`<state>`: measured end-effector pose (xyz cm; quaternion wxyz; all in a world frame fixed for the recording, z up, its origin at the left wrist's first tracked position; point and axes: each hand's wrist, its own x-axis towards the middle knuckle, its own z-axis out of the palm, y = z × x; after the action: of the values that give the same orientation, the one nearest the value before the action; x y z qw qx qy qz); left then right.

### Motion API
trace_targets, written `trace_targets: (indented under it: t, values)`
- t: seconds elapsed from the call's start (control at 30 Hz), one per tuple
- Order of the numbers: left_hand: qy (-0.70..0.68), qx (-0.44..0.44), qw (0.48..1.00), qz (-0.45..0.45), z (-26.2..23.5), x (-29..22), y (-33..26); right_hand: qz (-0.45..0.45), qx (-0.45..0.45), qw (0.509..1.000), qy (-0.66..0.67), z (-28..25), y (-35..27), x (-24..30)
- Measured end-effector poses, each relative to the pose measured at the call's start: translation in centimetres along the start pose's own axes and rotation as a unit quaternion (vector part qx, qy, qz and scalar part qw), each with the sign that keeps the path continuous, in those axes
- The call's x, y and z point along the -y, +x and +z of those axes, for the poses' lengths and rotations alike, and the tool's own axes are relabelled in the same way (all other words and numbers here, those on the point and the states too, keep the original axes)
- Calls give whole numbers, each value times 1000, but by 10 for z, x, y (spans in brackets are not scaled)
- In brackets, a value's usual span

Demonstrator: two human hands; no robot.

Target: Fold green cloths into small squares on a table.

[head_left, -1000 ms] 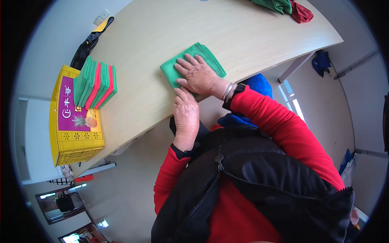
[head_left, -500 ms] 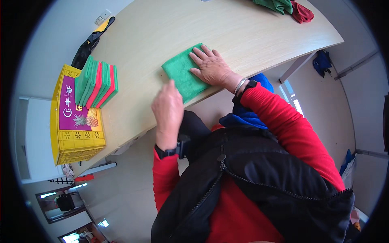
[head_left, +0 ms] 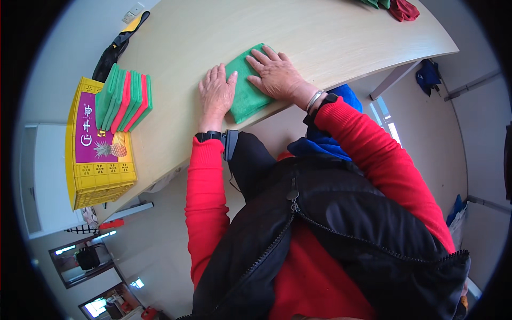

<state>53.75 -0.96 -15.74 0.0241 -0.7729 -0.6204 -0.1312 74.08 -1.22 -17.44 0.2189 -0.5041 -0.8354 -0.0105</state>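
Note:
A folded green cloth (head_left: pixel 245 96) lies flat on the pale wooden table (head_left: pixel 298 37), close to its near edge. My left hand (head_left: pixel 216 90) lies palm down at the cloth's left side, fingers spread, its thumb over the cloth's edge. My right hand (head_left: pixel 274 74) presses flat on the cloth's right half with the fingers apart. Both arms wear red sleeves, and a black watch sits on the left wrist.
A stack of folded green and red cloths (head_left: pixel 125 98) stands at the table's left end beside a yellow crate (head_left: pixel 98 154). More loose green and red cloths (head_left: pixel 397 8) lie at the far right. A black strap (head_left: pixel 114 48) lies at the far left corner.
My left hand has come up from the table edge and now rests flat beside the cloth. My right hand has stayed spread on the cloth, which now lies turned a little.

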Motion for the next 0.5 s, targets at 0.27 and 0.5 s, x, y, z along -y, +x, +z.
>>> trace_targets:
  t: [0.27, 0.5]
  values:
    - [20, -79, 995, 62, 3, -61, -54, 1, -18, 1000, -18, 7, -4, -8]
    - [-9, -43, 998, 36, 6, -49, -80, -2, -10, 1000, 9, 1, -10, -1]
